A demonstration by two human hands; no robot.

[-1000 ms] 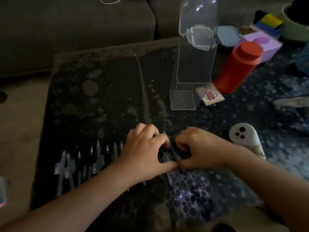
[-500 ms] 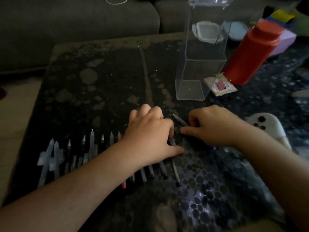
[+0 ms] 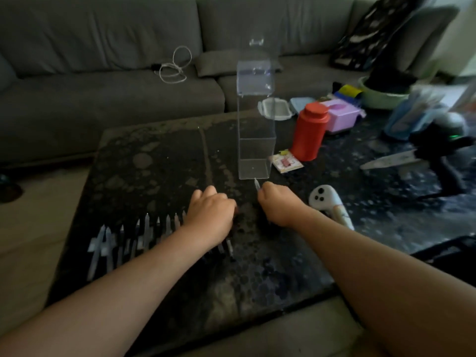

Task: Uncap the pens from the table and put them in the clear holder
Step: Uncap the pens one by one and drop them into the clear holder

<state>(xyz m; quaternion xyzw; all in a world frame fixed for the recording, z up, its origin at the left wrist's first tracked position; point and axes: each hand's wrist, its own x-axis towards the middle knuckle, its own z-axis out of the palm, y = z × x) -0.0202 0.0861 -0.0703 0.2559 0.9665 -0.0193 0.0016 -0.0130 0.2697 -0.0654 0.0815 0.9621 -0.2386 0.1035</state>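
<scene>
A tall clear holder stands upright on the dark table, and I see nothing inside it. A row of several capped pens lies side by side near the table's front left. My left hand rests knuckles-up on the right end of that row, fingers curled; what it grips is hidden. Just below the holder's base, my right hand is closed around one pen, whose pale tip pokes up out of the fist.
A red bottle stands right of the holder, with a small card at its foot. A white game controller lies by my right forearm. Boxes, a green bowl and clutter fill the far right. A grey sofa runs behind the table.
My right hand has drawn away from the left, lifting one pen toward the holder's base. The left hand stays on the row. The camera has tilted up, showing the sofa.
</scene>
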